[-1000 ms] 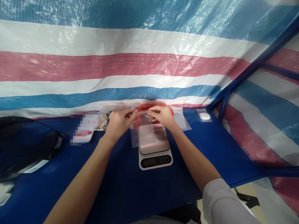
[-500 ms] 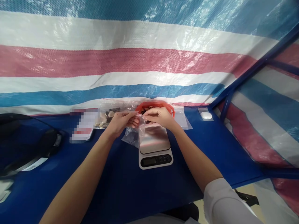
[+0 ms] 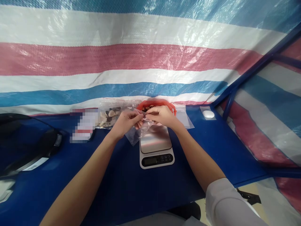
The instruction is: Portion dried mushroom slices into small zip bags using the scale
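Observation:
Between both hands is a clear plastic bag (image 3: 133, 135), its upper edge pinched in the fingers and its body hanging down over the left side of the scale. My left hand (image 3: 125, 123) is closed on the bag's left side. My right hand (image 3: 162, 116) grips the same edge from the right, thumb and fingertips together. Beneath them sits a white kitchen scale (image 3: 156, 142) with a shiny metal plate and a dark display. Behind my right hand a red bag or basket (image 3: 174, 108) holds dark and pale pieces, partly hidden.
Left of my hands lies a clear bag of dark and pale pieces (image 3: 109, 115). A blurred-out white and red item (image 3: 84, 125) and a black object (image 3: 55, 138) are farther left. At right are flat clear bags (image 3: 184, 116) and a white round item (image 3: 208, 114). Striped sheeting (image 3: 141, 56) stands behind.
My hands have come slightly closer together at the bag's edge, and the bag's hanging part has shifted right. The whole view has tilted a little.

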Tool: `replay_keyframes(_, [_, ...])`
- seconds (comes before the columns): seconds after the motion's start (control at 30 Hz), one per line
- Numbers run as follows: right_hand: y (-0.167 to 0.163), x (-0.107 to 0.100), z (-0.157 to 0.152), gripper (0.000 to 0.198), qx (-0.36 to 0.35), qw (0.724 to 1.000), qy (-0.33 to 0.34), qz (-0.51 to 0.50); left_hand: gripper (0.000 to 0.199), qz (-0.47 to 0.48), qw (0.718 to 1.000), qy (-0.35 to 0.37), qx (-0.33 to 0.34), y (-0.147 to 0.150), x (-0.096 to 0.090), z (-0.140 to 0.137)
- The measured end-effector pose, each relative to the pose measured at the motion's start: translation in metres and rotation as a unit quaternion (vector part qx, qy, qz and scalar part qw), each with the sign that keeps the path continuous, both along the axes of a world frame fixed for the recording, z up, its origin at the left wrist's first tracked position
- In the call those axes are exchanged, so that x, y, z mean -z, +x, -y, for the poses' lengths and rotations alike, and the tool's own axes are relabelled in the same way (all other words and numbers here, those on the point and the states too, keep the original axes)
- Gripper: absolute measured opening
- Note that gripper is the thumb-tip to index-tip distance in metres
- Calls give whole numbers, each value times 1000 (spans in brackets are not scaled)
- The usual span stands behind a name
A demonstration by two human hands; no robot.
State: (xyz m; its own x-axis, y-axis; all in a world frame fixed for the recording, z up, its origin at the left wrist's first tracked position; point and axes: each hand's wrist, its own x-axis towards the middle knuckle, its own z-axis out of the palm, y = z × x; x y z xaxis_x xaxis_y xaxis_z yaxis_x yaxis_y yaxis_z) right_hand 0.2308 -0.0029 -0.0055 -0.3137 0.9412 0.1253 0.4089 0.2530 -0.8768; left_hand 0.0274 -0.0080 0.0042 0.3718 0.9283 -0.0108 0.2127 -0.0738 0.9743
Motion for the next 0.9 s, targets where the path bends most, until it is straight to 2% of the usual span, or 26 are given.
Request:
replay_keyframes(0.07, [0, 2, -1, 17, 2, 1000, 17, 19, 36, -23, 1000, 9, 12, -1, -1, 0])
replay_keyframes(0.17, [1, 1, -2, 13, 26, 1000, 2, 13, 35, -75, 997, 33, 11, -5, -4, 1])
replay_keyframes(0.27, [5, -4, 0, 13, 48, 998, -26, 10, 34, -166, 980, 110, -17, -10, -8, 2])
replay_keyframes(0.37, [9, -10, 1, 16, 54, 998, -37, 10, 34, -246, 946, 201, -60, -11, -10, 3])
replay_keyframes(0.5, [10, -14, 3, 18, 57, 997, -42, -8, 32, -228, 930, 273, -88, -4, -2, 5])
replay_keyframes(0.63, [10, -18, 4, 16, 66, 996, -56, -11, 59, -222, 908, 344, -91, 4, 11, 7])
replay_keyframes(0.8, [9, -19, 5, 11, 53, 996, -63, -38, 104, -254, 903, 340, -67, 13, 32, 8])
replay_keyframes(0.9, [8, -16, 4, 12, 38, 997, -54, -39, 117, -250, 896, 359, -77, 17, 44, 8])
